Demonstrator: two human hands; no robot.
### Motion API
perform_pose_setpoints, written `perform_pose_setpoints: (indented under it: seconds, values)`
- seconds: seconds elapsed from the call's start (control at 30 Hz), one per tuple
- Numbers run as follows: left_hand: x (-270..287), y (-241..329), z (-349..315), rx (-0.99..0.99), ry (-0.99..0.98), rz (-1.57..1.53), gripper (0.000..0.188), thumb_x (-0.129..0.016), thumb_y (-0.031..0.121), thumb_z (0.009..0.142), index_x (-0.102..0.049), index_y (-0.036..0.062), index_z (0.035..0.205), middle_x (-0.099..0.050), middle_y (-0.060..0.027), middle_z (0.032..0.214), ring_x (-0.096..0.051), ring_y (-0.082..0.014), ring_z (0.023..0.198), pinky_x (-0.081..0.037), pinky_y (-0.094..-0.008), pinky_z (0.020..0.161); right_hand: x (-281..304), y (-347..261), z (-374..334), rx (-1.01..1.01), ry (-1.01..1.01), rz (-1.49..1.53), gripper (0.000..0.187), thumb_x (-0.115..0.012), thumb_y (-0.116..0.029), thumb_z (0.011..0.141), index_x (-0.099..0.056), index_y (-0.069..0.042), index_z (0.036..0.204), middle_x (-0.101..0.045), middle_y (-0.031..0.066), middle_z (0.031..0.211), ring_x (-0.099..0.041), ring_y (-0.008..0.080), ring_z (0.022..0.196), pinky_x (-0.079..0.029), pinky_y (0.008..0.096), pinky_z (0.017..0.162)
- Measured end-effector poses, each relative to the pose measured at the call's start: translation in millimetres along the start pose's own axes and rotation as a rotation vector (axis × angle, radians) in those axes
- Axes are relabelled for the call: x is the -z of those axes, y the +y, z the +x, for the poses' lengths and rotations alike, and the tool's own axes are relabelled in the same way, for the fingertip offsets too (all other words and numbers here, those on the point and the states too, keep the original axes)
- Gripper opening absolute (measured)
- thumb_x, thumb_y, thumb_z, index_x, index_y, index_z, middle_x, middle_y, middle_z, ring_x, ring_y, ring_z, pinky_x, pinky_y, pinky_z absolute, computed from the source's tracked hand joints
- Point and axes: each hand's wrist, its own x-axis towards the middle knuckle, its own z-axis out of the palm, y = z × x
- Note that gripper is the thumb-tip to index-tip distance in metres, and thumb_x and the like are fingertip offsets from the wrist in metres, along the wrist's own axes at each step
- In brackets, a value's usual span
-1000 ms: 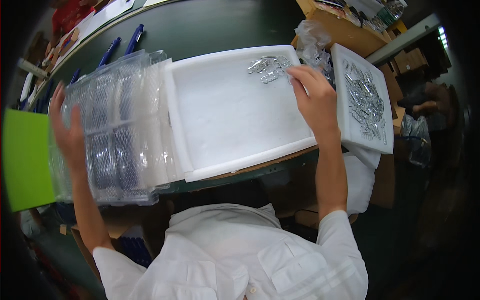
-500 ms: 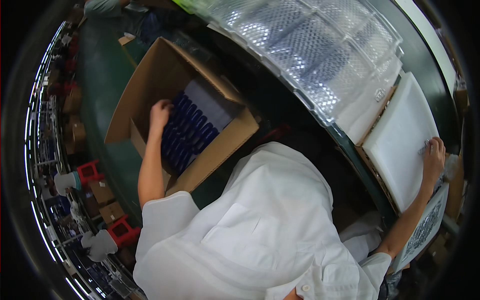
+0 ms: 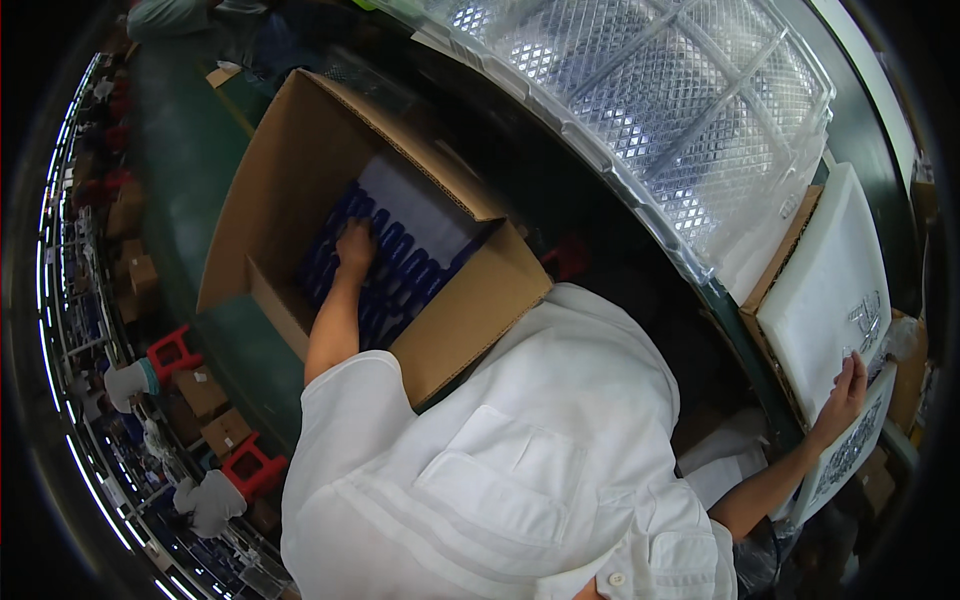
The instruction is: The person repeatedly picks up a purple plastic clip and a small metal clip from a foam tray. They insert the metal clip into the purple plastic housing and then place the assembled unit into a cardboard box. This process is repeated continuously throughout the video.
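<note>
Inside an open cardboard box (image 3: 470,305), my left hand (image 3: 355,248) reaches down among rows of dark blue oblong parts (image 3: 405,262). Its fingertips point into the rows and are partly hidden, so their grip does not show. Over the near edge of a white foam-like sheet (image 3: 815,290) at the right, my right hand (image 3: 843,398) has thumb and fingers pinched together. A small shiny piece, too small to name, shows at the fingertips. Several small clear or metallic pieces (image 3: 866,316) lie loose on the sheet just beyond that hand.
Clear plastic trays (image 3: 670,110) are stacked on the bench at the upper right. Below the white sheet, a tilted pale panel (image 3: 845,450) carries many small dark pieces. Red stools (image 3: 250,467) and cartons (image 3: 226,428) stand at the left. Another person's arm (image 3: 170,18) shows at top left.
My left hand has moved right and deeper over the blue parts. My right hand has drawn back toward me, and more loose small pieces show on the white sheet. The view has shifted slightly.
</note>
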Motion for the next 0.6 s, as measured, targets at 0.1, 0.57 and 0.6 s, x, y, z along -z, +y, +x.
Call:
perform_pose_setpoints:
  seconds: [0.1, 0.57, 0.6]
  values:
    - [5, 1, 4, -0.002, -0.065, 0.049, 0.030, -0.074, 0.020, 0.087, -0.069, 0.0082, 0.114, -0.067, -0.0178, 0.114, -0.070, -0.0394, 0.105, -0.057, -0.0525, 0.088, -7, -5, -11, -0.043, -0.036, 0.076, 0.031, -0.066, -0.021, 0.106, -0.072, -0.005, 0.132, -0.072, -0.0009, 0.102, -0.056, 0.0071, 0.084, -0.044, 0.0224, 0.072]
    - [74, 132, 12, -0.553, 0.201, 0.000, 0.041, -0.065, -0.002, 0.077, -0.066, 0.0094, 0.116, -0.060, -0.0129, 0.110, -0.065, -0.0326, 0.100, -0.058, -0.0419, 0.077, -14, 7, -29, -0.050, 0.044, 0.176, 0.027, -0.066, -0.015, 0.104, -0.072, -0.001, 0.127, -0.073, 0.0051, 0.120, -0.064, 0.0117, 0.103, -0.047, 0.0274, 0.091]
    - [59, 128, 16, -0.573, 0.156, 0.023, 0.043, -0.065, -0.002, 0.076, -0.066, 0.0091, 0.118, -0.060, -0.0138, 0.111, -0.065, -0.0329, 0.101, -0.058, -0.0424, 0.078, -15, 1, -29, -0.034, 0.053, 0.168, 0.027, -0.066, -0.015, 0.104, -0.072, -0.001, 0.127, -0.073, 0.0058, 0.120, -0.065, 0.0127, 0.105, -0.048, 0.0280, 0.093]
